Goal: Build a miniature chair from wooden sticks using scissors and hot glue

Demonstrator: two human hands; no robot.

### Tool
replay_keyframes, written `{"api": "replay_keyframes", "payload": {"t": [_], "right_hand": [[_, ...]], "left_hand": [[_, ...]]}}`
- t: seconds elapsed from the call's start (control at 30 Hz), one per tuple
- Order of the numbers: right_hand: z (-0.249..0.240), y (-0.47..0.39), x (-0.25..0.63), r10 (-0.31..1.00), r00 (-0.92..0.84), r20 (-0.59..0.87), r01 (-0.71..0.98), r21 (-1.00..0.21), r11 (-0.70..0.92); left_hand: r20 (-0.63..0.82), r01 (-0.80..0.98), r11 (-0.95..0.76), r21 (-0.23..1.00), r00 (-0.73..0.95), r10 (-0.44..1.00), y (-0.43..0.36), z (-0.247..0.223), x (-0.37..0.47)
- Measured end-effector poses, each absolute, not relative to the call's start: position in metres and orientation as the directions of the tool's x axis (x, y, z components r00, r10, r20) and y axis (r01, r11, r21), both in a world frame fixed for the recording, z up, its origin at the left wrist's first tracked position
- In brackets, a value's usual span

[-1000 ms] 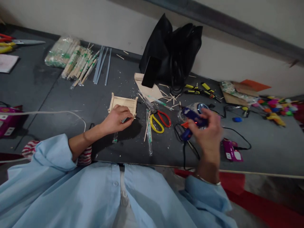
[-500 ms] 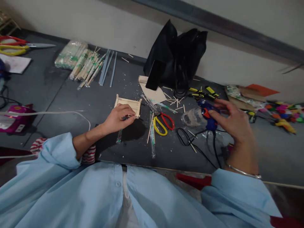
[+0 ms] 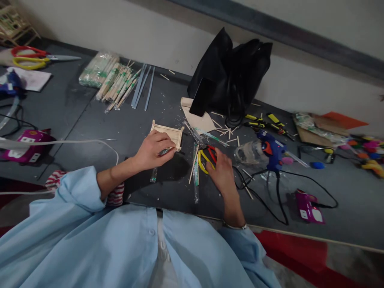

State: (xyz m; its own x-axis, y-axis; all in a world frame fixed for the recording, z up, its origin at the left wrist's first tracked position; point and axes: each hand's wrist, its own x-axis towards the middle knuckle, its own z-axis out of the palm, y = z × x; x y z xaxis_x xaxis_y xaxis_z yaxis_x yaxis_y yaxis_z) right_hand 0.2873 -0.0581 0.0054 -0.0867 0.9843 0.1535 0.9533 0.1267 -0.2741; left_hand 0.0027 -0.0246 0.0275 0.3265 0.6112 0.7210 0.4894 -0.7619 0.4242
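My left hand point(image 3: 155, 150) has its fingers closed on the near right corner of a small tray-like piece made of thin wooden sticks point(image 3: 169, 131). Part of that piece is hidden under the hand. My right hand point(image 3: 222, 171) is at the red and yellow handles of a pair of scissors point(image 3: 204, 158), with thumb and fingers curled about the loops. The scissors lie on the table, blades pointing away. A blue glue gun point(image 3: 274, 152) rests beside a clear plastic cup point(image 3: 251, 153), to the right of my right hand.
A black bag point(image 3: 228, 80) stands against the wall with a phone point(image 3: 202, 96) leaning on it. Bundled sticks point(image 3: 118, 84) lie at the back left. Loose sticks point(image 3: 229, 132), cutters, cords and a purple box point(image 3: 309, 208) are on the right; another purple box point(image 3: 27, 146) sits left.
My right hand has let go of the glue gun and moved left to the scissors' handles. My left hand keeps its hold on the stick piece. The view has shifted slightly.
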Motion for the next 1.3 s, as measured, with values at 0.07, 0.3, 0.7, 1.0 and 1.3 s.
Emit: {"api": "replay_keyframes", "payload": {"t": [0.07, 0.3, 0.7, 1.0, 1.3], "right_hand": [[0.000, -0.045, 0.290, 0.990, -0.124, 0.068, 0.966, -0.221, 0.136], [0.010, -0.044, 0.294, 0.995, 0.027, -0.097, 0.939, -0.339, -0.058], [0.042, -0.068, 0.254, 0.975, -0.219, -0.037, 0.130, -0.992, -0.008], [0.048, -0.046, 0.212, 0.853, -0.380, 0.357, 0.528, -0.674, 0.517], [0.028, -0.050, 0.208, 0.861, -0.389, 0.328, 0.637, -0.579, 0.508]], "left_hand": [[0.745, 0.477, -0.778, 0.408, 0.318, 0.586, -0.024, 0.028, 0.002], [0.649, 0.254, -0.673, 0.694, 0.183, 0.739, -0.025, 0.033, 0.000], [-0.048, -0.425, 0.142, 0.894, 0.225, 0.973, -0.027, 0.040, 0.001], [0.016, -0.464, 0.081, 0.882, 0.202, 0.979, -0.020, 0.034, -0.001], [0.282, -0.316, -0.203, 0.927, 0.231, 0.931, -0.022, 0.035, 0.000]]}}
